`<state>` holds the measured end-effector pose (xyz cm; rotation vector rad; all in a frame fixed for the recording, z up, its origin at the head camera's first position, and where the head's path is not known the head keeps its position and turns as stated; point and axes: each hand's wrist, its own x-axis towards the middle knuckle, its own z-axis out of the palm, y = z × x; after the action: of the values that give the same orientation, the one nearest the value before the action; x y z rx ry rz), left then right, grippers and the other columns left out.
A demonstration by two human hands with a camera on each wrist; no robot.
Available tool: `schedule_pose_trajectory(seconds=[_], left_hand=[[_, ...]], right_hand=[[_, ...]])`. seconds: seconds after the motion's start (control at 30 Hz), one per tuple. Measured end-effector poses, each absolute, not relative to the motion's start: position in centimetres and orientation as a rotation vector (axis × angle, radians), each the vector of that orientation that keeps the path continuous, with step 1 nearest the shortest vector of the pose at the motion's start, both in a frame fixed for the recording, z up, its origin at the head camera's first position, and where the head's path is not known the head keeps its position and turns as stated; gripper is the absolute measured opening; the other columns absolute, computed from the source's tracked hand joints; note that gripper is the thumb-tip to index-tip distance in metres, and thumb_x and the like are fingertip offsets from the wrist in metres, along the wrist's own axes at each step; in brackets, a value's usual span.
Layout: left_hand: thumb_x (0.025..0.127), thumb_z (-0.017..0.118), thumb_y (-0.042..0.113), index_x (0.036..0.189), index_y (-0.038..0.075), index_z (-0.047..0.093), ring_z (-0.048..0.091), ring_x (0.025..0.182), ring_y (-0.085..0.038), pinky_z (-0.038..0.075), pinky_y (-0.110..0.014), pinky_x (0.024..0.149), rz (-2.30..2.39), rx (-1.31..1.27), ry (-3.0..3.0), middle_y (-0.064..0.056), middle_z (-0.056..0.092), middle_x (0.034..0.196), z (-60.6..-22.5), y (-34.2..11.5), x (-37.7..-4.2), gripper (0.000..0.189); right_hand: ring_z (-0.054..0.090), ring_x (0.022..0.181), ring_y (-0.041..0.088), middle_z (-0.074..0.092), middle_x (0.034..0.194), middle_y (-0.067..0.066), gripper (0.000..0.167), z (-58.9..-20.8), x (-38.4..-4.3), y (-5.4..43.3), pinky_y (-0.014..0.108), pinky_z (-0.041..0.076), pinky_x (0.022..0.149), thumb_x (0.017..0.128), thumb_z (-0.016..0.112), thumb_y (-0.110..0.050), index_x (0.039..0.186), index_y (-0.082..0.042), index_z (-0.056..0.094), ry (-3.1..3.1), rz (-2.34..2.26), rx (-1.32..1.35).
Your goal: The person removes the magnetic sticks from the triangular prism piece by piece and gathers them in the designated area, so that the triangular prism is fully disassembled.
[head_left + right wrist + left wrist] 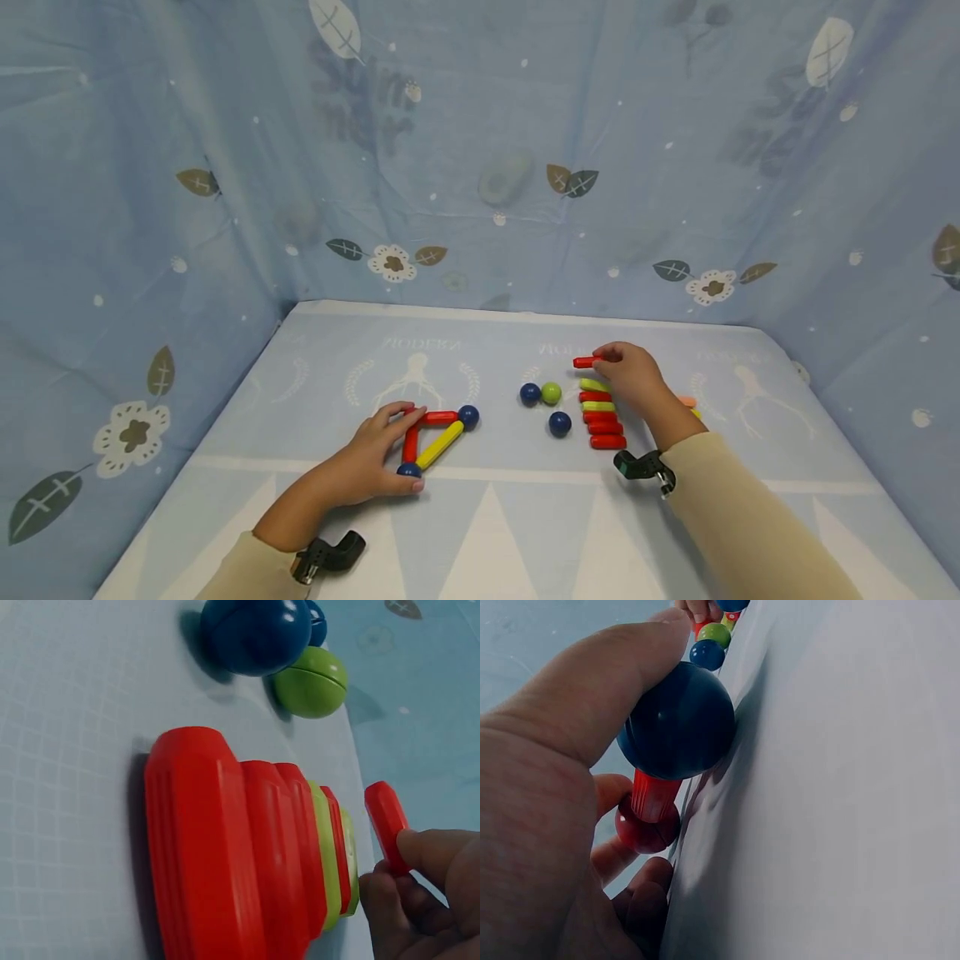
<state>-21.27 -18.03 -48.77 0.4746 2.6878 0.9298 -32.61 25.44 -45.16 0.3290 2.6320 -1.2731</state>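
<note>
The right hand pinched a short red glossy plastic rod between thumb and fingers, just beyond the far end of a row of 6 plastic rods. The pinched rod's long axis ran left to right in the head view, its free end pointing left, nearly parallel to the row; whether it touched the table could not be told. Those 6 rods, 4 red and 2 yellow-green, lay side by side, each lengthwise from left to right. The left hand grasped a triangle of 3 plastic rods and 3 balls on the printed pale cloth, its thumb against a glossy blue ball at the near corner and its fingers at a glossy red ball at the far left corner. The yellow rod slanted from that near corner up to a second blue ball at the right. Between triangle and row sat 2 loose blue balls and a lime-green ball. Behind the right wrist, partly hidden, was what looked like an orange piece.
</note>
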Motion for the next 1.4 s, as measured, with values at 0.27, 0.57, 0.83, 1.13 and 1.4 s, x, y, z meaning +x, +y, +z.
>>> schedule_pose_trajectory(seconds=[0.27, 0.57, 0.83, 1.13, 1.4], left_hand=[[0.075, 0.091, 0.056, 0.164, 0.033, 0.035, 0.030, 0.148, -0.038, 0.039, -0.073, 0.111, 0.920, 0.458, 2.686, -0.002, 0.019, 0.171, -48.6, -17.9, -21.3, 0.107], [0.075, 0.090, 0.057, 0.164, 0.035, 0.035, 0.029, 0.149, -0.038, 0.041, -0.073, 0.109, 0.915, 0.436, 2.683, -0.001, 0.019, 0.171, -48.6, -17.9, -21.4, 0.107], [0.075, 0.091, 0.056, 0.164, 0.034, 0.035, 0.030, 0.148, -0.038, 0.042, -0.072, 0.110, 0.925, 0.449, 2.688, -0.002, 0.020, 0.171, -48.8, -17.9, -21.4, 0.107], [0.076, 0.090, 0.056, 0.164, 0.033, 0.035, 0.031, 0.147, -0.037, 0.042, -0.072, 0.109, 0.930, 0.449, 2.691, -0.002, 0.020, 0.171, -48.8, -17.8, -21.3, 0.107], [0.075, 0.090, 0.056, 0.164, 0.034, 0.035, 0.031, 0.148, -0.037, 0.041, -0.072, 0.110, 0.918, 0.449, 2.688, -0.002, 0.020, 0.171, -48.7, -17.9, -21.4, 0.107]], right_hand=[[0.056, 0.118, 0.032, 0.060, 0.138, 0.014, 0.031, -45.4, -32.4, 25.3, 0.043, 0.054, 0.102, 0.107, 0.060, -0.023, 0.136, -0.013, 0.064, 2.625, -1.194, 0.385], [0.058, 0.116, 0.033, 0.060, 0.138, 0.016, 0.031, -46.2, -32.5, 25.7, 0.045, 0.056, 0.101, 0.107, 0.059, -0.018, 0.137, -0.011, 0.062, 2.649, -1.118, 0.356], [0.057, 0.112, 0.032, 0.061, 0.134, 0.015, 0.030, -46.6, -32.6, 26.0, 0.041, 0.056, 0.095, 0.108, 0.057, -0.020, 0.135, -0.010, 0.063, 2.629, -1.101, 0.334], [0.057, 0.111, 0.031, 0.062, 0.132, 0.015, 0.029, -46.3, -32.1, 26.1, 0.041, 0.055, 0.096, 0.109, 0.055, -0.021, 0.135, -0.011, 0.064, 2.665, -1.093, 0.278], [0.055, 0.126, 0.035, 0.056, 0.145, 0.015, 0.036, -44.5, -30.4, 24.0, 0.048, 0.054, 0.106, 0.109, 0.057, -0.026, 0.143, -0.014, 0.060, 2.751, -1.200, 0.216]])
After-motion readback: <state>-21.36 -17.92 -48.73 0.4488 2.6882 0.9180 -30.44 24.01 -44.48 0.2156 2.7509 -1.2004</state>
